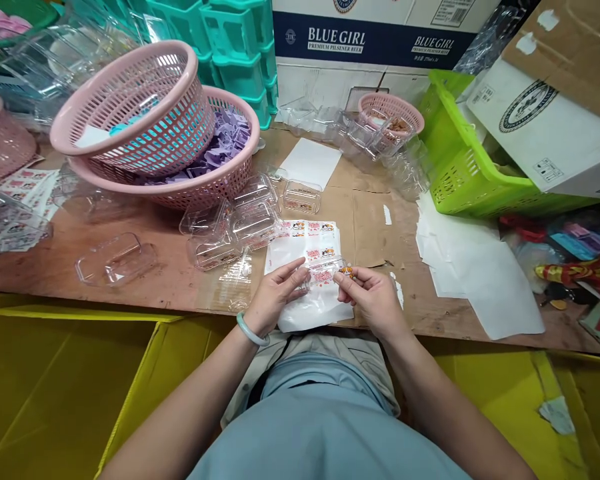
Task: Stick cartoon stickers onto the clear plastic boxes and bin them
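Note:
My left hand [279, 293] is closed on the left end of a clear plastic case [325, 265], just above a stack of sticker sheets [307, 319]. Pinched in my right hand [373, 293] is a cartoon sticker [347, 272] at the case's right end. Red lettering shows at the case, though I cannot tell whether it is on the case or on the sheet below. Beyond the sheets sits a clear case with a printed sticker [303, 197]. Several more clear cases [253, 223] are heaped to the left.
Two stacked pink baskets [180, 63] stand at the left, the lower one with purple pieces [225, 143]. White paper sheets [500, 293] and a lime-green basket [460, 180] are at the right. A loose clear case [115, 260] lies near the table's front edge. Teal bins [235, 40] rise behind.

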{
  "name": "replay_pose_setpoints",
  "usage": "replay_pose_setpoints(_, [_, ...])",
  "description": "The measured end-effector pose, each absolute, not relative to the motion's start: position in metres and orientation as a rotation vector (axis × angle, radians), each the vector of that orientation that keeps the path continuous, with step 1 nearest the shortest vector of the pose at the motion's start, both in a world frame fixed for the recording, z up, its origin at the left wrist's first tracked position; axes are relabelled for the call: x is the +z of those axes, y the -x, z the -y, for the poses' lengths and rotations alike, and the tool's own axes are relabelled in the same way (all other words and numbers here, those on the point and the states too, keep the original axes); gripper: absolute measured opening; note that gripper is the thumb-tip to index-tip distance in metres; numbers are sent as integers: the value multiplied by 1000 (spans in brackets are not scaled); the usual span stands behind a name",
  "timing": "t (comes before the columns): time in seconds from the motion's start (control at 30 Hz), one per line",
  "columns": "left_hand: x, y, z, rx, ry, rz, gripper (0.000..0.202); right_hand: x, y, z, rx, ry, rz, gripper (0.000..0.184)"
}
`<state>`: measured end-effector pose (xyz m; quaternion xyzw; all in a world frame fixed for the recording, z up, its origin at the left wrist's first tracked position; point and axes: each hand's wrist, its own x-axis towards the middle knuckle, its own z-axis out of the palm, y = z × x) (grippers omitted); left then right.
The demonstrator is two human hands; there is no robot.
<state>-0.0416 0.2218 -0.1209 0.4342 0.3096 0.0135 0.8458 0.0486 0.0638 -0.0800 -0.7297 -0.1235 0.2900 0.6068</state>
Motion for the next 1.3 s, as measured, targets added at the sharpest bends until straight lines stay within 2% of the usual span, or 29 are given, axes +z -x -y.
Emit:
replay_pose_setpoints(0.97, [-125, 42, -222, 41, -901, -626, 44, -76, -51, -70, 728, 1705, 249, 40])
replay_pose_setpoints(1.3, [-126, 43, -222, 37, -938, -612, 51, -87, -51, -67, 649, 1822, 323, 37])
